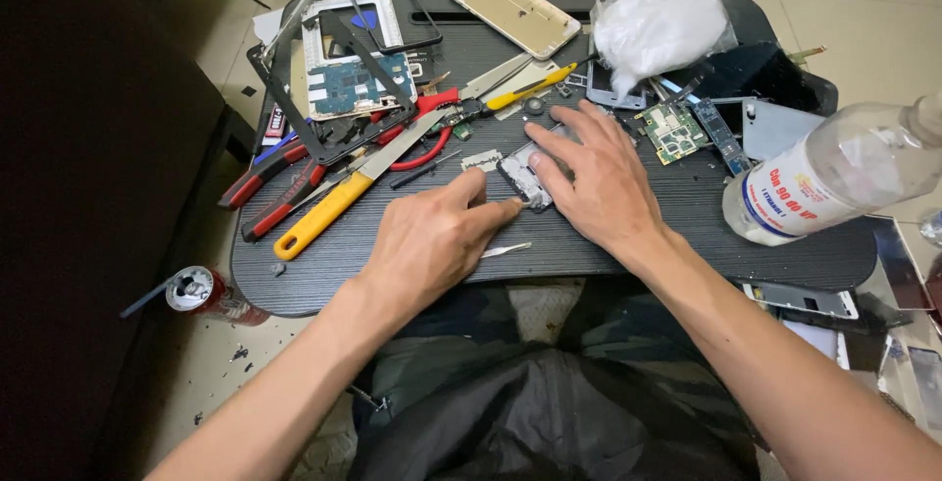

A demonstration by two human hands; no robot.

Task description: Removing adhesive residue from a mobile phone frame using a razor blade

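On a small black lap table (687,236) lies a small grey phone part (523,175). My right hand (599,182) rests flat over it, fingers spread, pressing it down. My left hand (437,236) is curled beside it, its fingertips pinching the part's near corner. Thin metal tweezers (505,249) lie on the table just under my left hand. Most of the part is hidden by my fingers.
Tools crowd the table's left: a yellow-handled screwdriver (324,214), red-handled pliers (285,182), a tablet frame with a blue circuit board (353,83). A gold phone back (514,12), white plastic bag (655,29), green circuit board (671,132) and clear bottle (834,182) are behind and right. A can (201,293) stands on the floor at left.
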